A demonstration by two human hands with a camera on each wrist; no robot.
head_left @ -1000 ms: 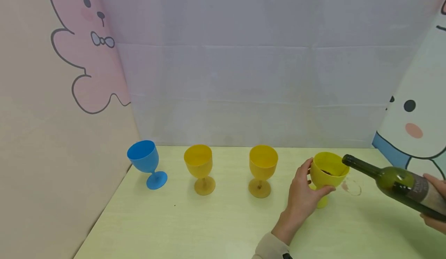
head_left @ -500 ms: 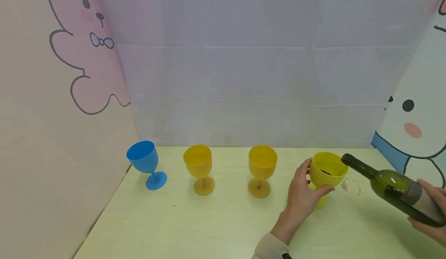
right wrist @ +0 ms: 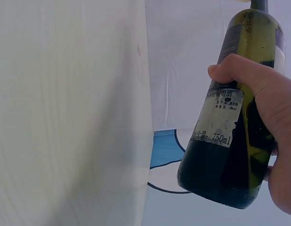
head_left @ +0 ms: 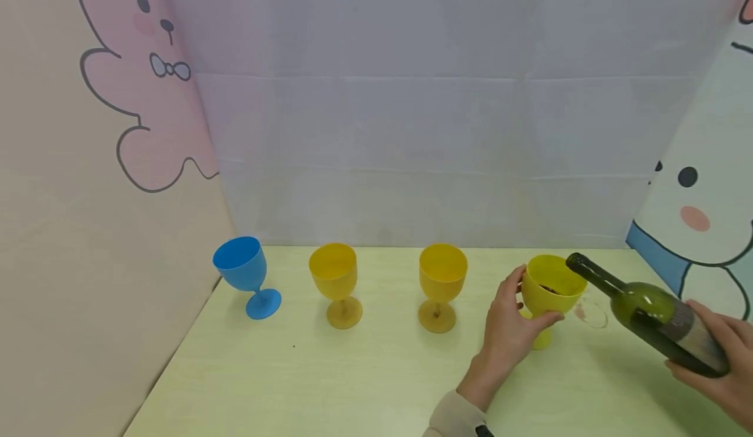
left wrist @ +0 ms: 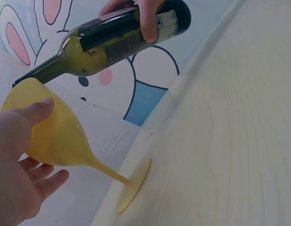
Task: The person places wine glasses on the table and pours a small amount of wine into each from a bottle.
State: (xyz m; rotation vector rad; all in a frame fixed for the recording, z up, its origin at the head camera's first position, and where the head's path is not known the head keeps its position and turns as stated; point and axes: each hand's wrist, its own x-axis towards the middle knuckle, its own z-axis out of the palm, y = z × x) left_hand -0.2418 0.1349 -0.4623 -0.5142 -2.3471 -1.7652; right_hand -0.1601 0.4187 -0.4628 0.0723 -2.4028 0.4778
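Observation:
My left hand holds the bowl of a bright yellow goblet, thumb on the near side, fingers on the left; its foot stands on the table. Something dark shows inside the bowl. In my right hand is a green glass bottle, tilted neck-up to the left, its mouth over the goblet's right rim. The left wrist view has the bottle at the goblet's rim, with my left hand around the bowl. In the right wrist view my right hand grips the labelled bottle.
A blue goblet and two orange-yellow goblets stand in a row to the left on the pale table. A reddish ring stain lies right of the held goblet. Grey cloth hangs behind.
My right hand has moved left with the bottle, bringing the bottle's mouth from beside the goblet to over its right rim. My left hand and the goblet have barely moved.

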